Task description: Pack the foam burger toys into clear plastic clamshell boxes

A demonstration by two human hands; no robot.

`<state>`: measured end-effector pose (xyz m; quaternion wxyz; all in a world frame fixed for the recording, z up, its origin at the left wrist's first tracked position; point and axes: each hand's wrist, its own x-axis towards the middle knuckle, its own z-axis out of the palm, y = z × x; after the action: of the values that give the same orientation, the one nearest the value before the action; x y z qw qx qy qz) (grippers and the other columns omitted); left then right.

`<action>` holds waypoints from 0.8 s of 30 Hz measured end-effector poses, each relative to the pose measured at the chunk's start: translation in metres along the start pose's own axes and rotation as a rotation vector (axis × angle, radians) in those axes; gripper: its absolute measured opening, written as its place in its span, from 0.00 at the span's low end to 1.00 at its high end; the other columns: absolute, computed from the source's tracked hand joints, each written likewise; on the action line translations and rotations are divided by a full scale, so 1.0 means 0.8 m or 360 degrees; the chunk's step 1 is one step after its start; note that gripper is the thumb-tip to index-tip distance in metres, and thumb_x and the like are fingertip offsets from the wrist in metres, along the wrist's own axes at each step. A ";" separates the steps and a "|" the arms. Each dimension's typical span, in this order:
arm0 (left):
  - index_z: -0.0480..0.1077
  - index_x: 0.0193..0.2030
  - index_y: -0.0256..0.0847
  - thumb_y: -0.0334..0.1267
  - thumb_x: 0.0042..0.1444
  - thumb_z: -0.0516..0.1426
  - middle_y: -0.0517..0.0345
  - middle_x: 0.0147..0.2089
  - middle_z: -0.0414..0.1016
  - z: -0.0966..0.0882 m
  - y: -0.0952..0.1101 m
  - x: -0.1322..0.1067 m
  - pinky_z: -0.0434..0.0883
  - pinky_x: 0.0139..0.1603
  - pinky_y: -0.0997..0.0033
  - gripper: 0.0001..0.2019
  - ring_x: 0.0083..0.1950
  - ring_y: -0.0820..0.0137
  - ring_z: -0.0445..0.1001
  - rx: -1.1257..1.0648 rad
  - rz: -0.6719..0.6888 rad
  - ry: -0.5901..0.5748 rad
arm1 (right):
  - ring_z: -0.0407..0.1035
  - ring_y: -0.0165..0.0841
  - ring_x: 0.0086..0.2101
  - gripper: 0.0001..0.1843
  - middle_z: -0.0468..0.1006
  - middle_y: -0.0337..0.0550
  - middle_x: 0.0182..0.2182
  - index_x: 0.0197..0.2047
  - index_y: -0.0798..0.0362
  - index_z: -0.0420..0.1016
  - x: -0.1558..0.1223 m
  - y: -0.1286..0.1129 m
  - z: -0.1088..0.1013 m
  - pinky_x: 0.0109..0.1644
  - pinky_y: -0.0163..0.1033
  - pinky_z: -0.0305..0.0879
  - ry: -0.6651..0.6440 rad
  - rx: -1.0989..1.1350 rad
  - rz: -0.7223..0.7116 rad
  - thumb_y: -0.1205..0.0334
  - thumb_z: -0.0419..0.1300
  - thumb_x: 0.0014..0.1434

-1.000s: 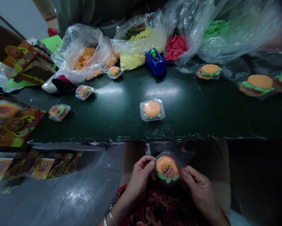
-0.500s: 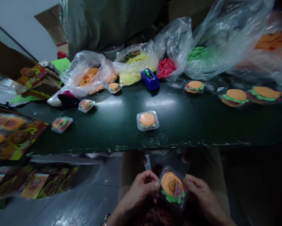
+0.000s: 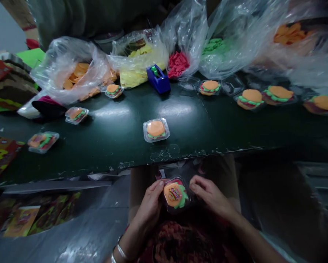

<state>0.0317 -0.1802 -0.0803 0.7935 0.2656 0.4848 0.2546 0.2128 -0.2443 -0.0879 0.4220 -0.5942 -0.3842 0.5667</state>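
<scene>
A clear plastic clamshell with a toy burger (image 3: 176, 195) is above my lap, its bun bearing a colourful sticker. My left hand (image 3: 153, 201) grips the left edge of this pack between thumb and fingers. Just off its right side is my right hand (image 3: 207, 191), fingers curled and thumb pressed against the forefinger. Whether something small is in that pinch I cannot make out. On the table (image 3: 191, 137) ahead lies another packed toy burger (image 3: 156, 130), closed in its clear box. A blue tape dispenser (image 3: 158, 78) with green tape stands behind it.
Along the back are plastic bags of orange pieces (image 3: 77, 75), yellow pieces (image 3: 133, 75), red pieces (image 3: 178, 64) and green pieces (image 3: 215, 45). Several toy burgers in trays (image 3: 250, 99) line the right side. Printed cards (image 3: 1, 155) lie at the left. The table's front edge is chipped.
The burger pack has turned and shifted up and left with my left hand. My right hand has come off its right edge. The view has swung to the right.
</scene>
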 end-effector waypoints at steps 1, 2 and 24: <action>0.76 0.39 0.34 0.46 0.50 0.63 0.52 0.36 0.79 0.001 -0.002 0.001 0.70 0.40 0.70 0.17 0.36 0.68 0.74 -0.0076 0.0011 0.0043 | 0.53 0.29 0.26 0.18 0.59 0.32 0.22 0.25 0.52 0.64 -0.009 0.005 0.007 0.29 0.33 0.52 0.0074 -0.0014 0.0001 0.48 0.55 0.59; 0.76 0.39 0.34 0.46 0.49 0.64 0.52 0.37 0.79 0.003 -0.004 0.001 0.70 0.41 0.70 0.17 0.36 0.68 0.74 -0.0135 0.0019 0.0070 | 0.53 0.29 0.26 0.18 0.59 0.32 0.22 0.25 0.52 0.63 -0.018 0.010 0.014 0.29 0.33 0.52 0.0150 -0.0024 0.0001 0.48 0.55 0.59; 0.66 0.57 0.40 0.53 0.49 0.63 0.42 0.55 0.73 0.000 -0.005 -0.043 0.68 0.53 0.53 0.31 0.54 0.51 0.71 -0.0218 -0.0033 -0.0247 | 0.50 0.26 0.20 0.22 0.55 0.31 0.19 0.22 0.51 0.59 -0.036 0.066 0.053 0.23 0.31 0.53 0.0438 0.0929 0.0105 0.46 0.61 0.55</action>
<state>0.0182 -0.2062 -0.0611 0.8475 0.2245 0.4060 0.2577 0.1676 -0.2867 -0.1277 0.6040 -0.5312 -0.1253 0.5808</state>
